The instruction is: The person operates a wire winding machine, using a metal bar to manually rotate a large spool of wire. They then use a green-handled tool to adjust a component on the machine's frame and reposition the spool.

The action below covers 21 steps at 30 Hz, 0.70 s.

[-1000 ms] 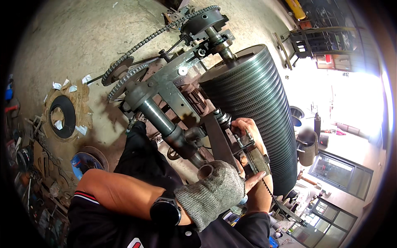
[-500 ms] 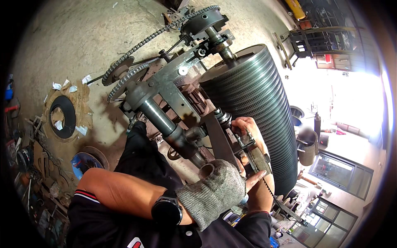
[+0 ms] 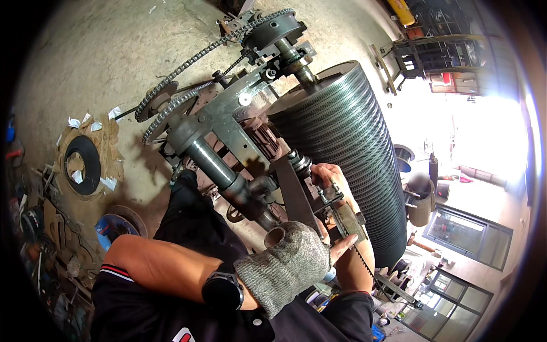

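My left hand [image 3: 296, 259], in a grey knitted glove with bare fingertips, is at the near end of a dark flat metal bar [image 3: 293, 191]. Its palm side is hidden, and one finger stretches toward a narrow bracket with a toothed strip [image 3: 362, 259]. Past it, my right hand [image 3: 327, 174] is bare, its fingers curled at a small metal fitting beside the roller; what they grip is mostly hidden. A large dark ribbed roller [image 3: 347, 154] lies alongside. A steel shaft [image 3: 215, 162] runs on the left, with an open tube end [image 3: 275, 236] by the glove.
Roller chains [image 3: 202, 52] run around sprockets at the far left of the machine. On the concrete floor lie a black ring [image 3: 82, 162] on brown sheeting and a round tub [image 3: 128, 219]. Metal parts clutter the left edge. A cylindrical container [image 3: 421, 208] stands at right.
The whole view has shifted slightly, with the machine a little further left. Both hands keep about the same places on the machine.
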Available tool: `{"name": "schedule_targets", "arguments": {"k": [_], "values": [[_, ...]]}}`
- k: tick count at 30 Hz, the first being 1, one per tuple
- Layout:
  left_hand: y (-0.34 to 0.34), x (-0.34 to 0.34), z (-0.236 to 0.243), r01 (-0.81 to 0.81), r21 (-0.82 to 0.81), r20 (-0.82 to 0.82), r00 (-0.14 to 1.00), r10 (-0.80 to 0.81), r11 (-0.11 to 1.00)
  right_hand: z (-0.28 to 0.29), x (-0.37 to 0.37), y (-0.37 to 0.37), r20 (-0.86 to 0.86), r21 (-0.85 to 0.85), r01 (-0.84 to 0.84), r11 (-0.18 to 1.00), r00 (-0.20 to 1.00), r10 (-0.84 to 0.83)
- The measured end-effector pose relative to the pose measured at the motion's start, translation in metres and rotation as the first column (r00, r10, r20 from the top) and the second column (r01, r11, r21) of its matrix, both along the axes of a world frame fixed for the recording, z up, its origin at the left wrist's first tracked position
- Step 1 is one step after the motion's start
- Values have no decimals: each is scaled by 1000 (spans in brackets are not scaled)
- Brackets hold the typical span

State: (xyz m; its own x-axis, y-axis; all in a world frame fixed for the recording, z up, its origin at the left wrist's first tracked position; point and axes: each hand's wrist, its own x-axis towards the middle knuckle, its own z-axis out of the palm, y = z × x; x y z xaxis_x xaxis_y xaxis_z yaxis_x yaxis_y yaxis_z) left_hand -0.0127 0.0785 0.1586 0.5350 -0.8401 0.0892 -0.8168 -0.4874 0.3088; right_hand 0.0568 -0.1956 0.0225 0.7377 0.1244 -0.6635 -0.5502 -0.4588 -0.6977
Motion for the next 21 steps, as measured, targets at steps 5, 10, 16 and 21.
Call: {"name": "schedule_targets", "arguments": {"k": [5,10,16,21], "values": [[-1,-4,0,-12,45,41,999,10,999,28,5,37,-105,-246,80,966,989,-109],[-3,-3,7,56,96,20,998,-58,994,13,29,26,591,-807,361,468,505,629],[-21,10,-9,225,157,-140,969,-204,962,-18,88,-15,493,-868,340,361,507,707],[-13,10,4,170,244,-137,981,-140,955,-31,111,1,556,-831,332,446,490,671]]}}
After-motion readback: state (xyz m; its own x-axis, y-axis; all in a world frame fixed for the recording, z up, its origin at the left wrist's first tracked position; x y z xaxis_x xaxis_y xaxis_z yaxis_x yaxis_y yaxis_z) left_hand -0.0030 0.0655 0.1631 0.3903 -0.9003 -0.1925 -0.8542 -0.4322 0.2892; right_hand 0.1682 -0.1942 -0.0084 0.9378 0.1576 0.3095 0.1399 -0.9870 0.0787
